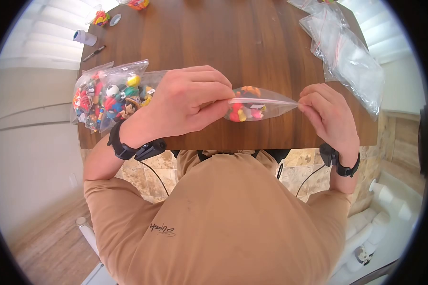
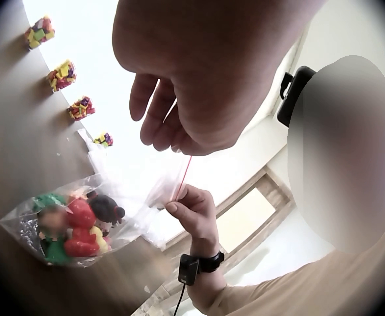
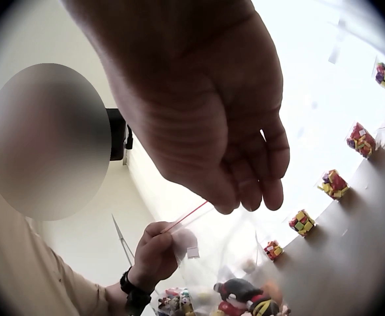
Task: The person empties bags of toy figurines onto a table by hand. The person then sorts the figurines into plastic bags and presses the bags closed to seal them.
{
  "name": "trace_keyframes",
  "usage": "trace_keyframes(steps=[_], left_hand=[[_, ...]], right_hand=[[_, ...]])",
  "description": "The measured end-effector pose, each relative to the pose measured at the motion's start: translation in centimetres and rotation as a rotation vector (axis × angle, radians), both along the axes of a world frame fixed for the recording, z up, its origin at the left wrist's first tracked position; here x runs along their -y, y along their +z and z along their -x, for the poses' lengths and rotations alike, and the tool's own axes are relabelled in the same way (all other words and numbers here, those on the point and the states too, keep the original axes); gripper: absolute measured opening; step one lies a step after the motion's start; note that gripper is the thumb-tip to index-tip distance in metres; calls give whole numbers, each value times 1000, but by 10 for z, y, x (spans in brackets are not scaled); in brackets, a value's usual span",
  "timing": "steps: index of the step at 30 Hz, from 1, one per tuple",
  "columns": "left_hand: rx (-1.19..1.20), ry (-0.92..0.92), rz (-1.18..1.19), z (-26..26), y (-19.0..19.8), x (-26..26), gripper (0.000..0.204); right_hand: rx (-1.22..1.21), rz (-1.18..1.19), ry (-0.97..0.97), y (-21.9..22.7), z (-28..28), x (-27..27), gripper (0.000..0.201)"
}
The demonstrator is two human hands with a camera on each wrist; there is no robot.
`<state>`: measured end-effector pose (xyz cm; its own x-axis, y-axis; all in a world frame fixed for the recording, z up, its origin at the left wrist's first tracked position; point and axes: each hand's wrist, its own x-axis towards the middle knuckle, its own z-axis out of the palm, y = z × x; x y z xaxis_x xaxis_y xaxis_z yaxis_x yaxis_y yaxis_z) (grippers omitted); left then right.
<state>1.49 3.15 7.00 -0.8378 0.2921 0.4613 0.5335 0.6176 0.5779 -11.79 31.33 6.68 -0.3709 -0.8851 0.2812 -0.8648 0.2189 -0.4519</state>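
A clear zip bag (image 1: 276, 110) with a red seal strip is stretched level between both hands over the near part of the table. My left hand (image 1: 190, 100) pinches its left top corner between thumb and fingers. At the other end of the seal, my right hand (image 1: 329, 113) pinches the right corner. Small toy figures (image 1: 242, 113) in red, yellow, pink and orange lie inside the bag. In the left wrist view a red-and-green toy figure (image 2: 84, 227) shows through plastic below the left hand. The right wrist view shows dark and red figures (image 3: 245, 295) low in the bag.
Zip bags full of toy figures (image 1: 128, 97) lie left of the left hand. A pile of flat clear bags (image 1: 349, 64) covers the table's right side. Toward the far left are a pen (image 1: 94, 53), a purple-white cup (image 1: 84, 37) and a container of colourful pieces (image 1: 101, 18).
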Motion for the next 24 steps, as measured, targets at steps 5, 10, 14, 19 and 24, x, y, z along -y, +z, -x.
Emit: trace_keyframes(steps=[5,10,14,19,24], left_hand=[[183,153,-199,-7,-12,0,6],[282,181,-625,-4,-77,-15,43],[511,242,-559,11,-121,-33,91],[355,315,-952,37,-124,-58,70],[261,441,-895,52,-120,-54,37]], right_hand=[[232,11,-19,-8,4,0,13],[993,340,56,-68,15,21,46],[1239,368,108,-98,-3,60,64],[1359,647,-88,-123,-18,98,45],[1290,756,-118,-122,-22,119,39]])
